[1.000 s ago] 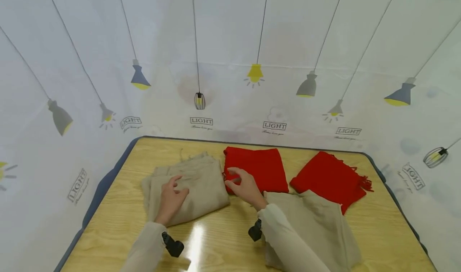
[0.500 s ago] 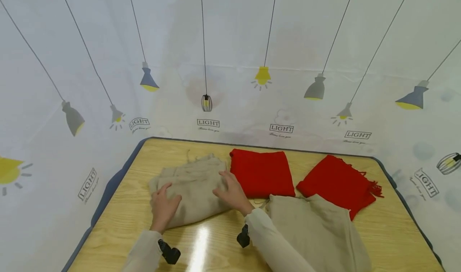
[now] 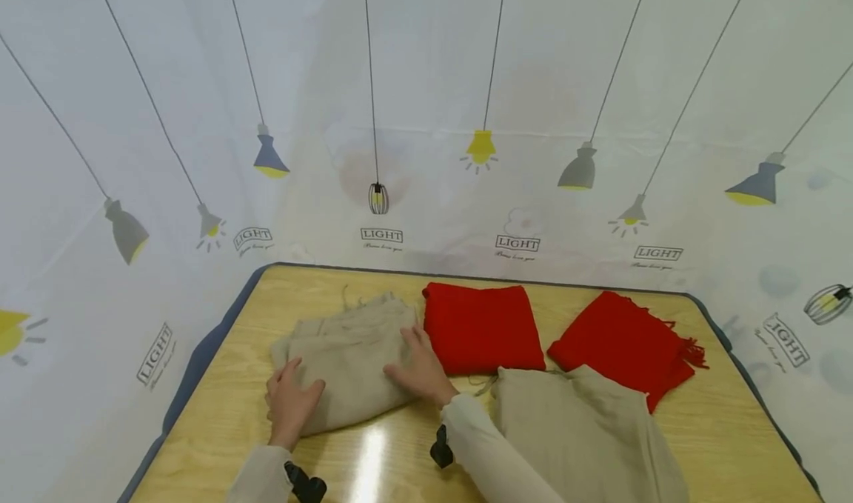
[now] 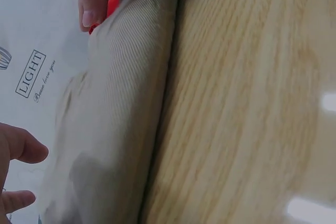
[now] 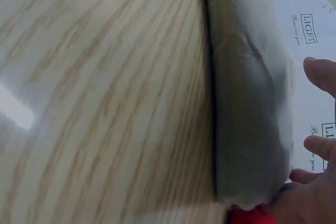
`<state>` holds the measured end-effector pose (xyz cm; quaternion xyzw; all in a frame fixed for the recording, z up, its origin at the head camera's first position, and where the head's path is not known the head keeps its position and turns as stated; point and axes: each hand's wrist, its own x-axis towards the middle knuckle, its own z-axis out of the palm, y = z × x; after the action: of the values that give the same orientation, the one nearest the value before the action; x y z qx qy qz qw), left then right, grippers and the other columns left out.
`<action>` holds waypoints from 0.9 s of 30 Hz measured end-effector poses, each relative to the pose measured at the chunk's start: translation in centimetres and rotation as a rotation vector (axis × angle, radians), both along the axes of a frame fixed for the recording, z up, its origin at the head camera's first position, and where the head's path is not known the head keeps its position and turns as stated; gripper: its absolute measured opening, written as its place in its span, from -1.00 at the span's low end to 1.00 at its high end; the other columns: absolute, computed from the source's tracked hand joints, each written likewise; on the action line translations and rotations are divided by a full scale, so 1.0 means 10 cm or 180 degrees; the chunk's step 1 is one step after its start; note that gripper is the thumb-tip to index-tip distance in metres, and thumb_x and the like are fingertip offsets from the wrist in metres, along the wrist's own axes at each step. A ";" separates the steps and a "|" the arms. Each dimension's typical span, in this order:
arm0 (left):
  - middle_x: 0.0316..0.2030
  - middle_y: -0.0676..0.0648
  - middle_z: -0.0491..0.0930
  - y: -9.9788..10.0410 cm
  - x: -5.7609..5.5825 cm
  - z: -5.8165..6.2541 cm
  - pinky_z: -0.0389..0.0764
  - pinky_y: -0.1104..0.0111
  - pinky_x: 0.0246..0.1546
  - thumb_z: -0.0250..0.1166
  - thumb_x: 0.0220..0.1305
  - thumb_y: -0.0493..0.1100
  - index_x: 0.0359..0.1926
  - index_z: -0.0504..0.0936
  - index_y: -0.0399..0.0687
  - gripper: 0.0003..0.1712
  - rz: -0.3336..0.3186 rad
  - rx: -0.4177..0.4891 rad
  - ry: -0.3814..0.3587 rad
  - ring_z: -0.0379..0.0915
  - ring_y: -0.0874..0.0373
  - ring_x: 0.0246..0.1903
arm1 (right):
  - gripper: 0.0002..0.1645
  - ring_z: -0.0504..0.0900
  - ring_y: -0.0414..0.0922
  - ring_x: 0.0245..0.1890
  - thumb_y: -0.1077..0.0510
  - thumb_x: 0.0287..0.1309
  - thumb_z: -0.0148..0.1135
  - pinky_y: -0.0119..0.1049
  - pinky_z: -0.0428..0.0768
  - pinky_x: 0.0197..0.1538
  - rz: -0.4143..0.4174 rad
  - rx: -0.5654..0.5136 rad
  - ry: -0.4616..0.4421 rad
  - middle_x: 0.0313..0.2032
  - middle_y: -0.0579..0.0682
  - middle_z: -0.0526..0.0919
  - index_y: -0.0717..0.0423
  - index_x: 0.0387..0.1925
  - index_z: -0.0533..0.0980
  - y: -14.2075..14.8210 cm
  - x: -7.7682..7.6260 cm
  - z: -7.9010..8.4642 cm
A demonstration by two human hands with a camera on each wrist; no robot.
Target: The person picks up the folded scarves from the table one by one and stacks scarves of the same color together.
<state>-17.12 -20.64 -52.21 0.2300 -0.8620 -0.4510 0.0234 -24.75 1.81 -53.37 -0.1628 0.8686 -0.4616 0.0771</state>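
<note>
A folded beige cloth (image 3: 353, 373) lies on the left half of the table, thin loose strands showing at its far edge. My left hand (image 3: 290, 403) is at its left side, thumb spread apart from the fingers. On the opposite side, my right hand (image 3: 423, 368) reaches over the right edge with spread fingers. Both hands are on or very close to the fabric; firm contact is hard to tell. From the right wrist, the rounded front fold of the beige cloth (image 5: 249, 103) shows beside my right fingers (image 5: 320, 74). Neither hand visibly pinches it.
A folded red cloth (image 3: 483, 329) sits just right of the beige one. Farther right lies a red fringed scarf (image 3: 620, 344), partly under a second beige cloth (image 3: 580, 436) near the front. The wooden table (image 3: 393, 466) ends at a wall sheet printed with lamps (image 3: 426, 118).
My right hand has moved left from over the red cloth to the beige cloth's right edge. My left hand has shifted outward and lower to its left side.
</note>
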 end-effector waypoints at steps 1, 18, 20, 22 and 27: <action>0.35 -0.47 -0.10 -0.01 0.00 -0.01 0.02 -0.38 0.06 0.14 0.18 -0.11 0.39 0.13 -0.17 -0.23 -0.0001 0.0004 -0.0023 -0.17 -0.49 0.29 | -0.09 0.16 0.23 0.37 -0.04 0.09 0.28 0.16 0.30 0.25 -0.0025 0.0018 -0.0018 0.44 0.24 -0.04 0.14 0.41 0.14 -0.01 0.00 -0.02; 0.22 -0.60 0.09 -0.02 0.03 -0.10 0.20 -0.23 0.15 0.12 0.26 -0.08 0.36 0.11 -0.34 -0.26 0.0033 -0.0043 0.0144 0.03 -0.49 0.21 | -0.04 0.20 0.29 0.33 -0.13 -0.03 0.35 0.19 0.34 0.20 -0.0222 0.0385 0.0161 0.44 0.29 -0.04 0.14 0.35 0.23 -0.12 0.02 -0.10; 0.20 -0.60 0.13 -0.01 0.02 -0.09 0.23 -0.22 0.14 0.11 0.27 -0.07 0.36 0.11 -0.35 -0.26 0.0017 -0.0041 0.0152 0.10 -0.48 0.18 | -0.05 0.19 0.30 0.33 -0.13 -0.04 0.35 0.20 0.32 0.21 -0.0239 0.0424 0.0175 0.43 0.29 -0.01 0.14 0.34 0.24 -0.12 0.02 -0.09; 0.18 -0.60 0.17 -0.01 0.01 -0.09 0.26 -0.20 0.12 0.11 0.28 -0.06 0.36 0.12 -0.36 -0.26 -0.0003 -0.0031 0.0146 0.15 -0.47 0.16 | -0.06 0.21 0.30 0.32 -0.12 -0.04 0.35 0.19 0.32 0.22 -0.0251 0.0468 0.0187 0.41 0.30 0.03 0.14 0.33 0.25 -0.12 0.02 -0.08; 0.17 -0.59 0.25 -0.02 0.00 -0.11 0.28 -0.18 0.12 0.15 0.28 -0.07 0.32 0.17 -0.39 -0.28 0.0005 -0.0016 0.0179 0.20 -0.46 0.16 | -0.15 0.27 0.29 0.27 -0.04 0.00 0.34 0.17 0.34 0.21 -0.0286 0.0469 0.0162 0.36 0.31 0.13 0.17 0.29 0.28 -0.14 0.03 -0.04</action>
<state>-17.13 -20.83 -53.28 0.2178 -0.8620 -0.4551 0.0486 -24.42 0.42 -53.78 -0.1293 0.9083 -0.3952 0.0459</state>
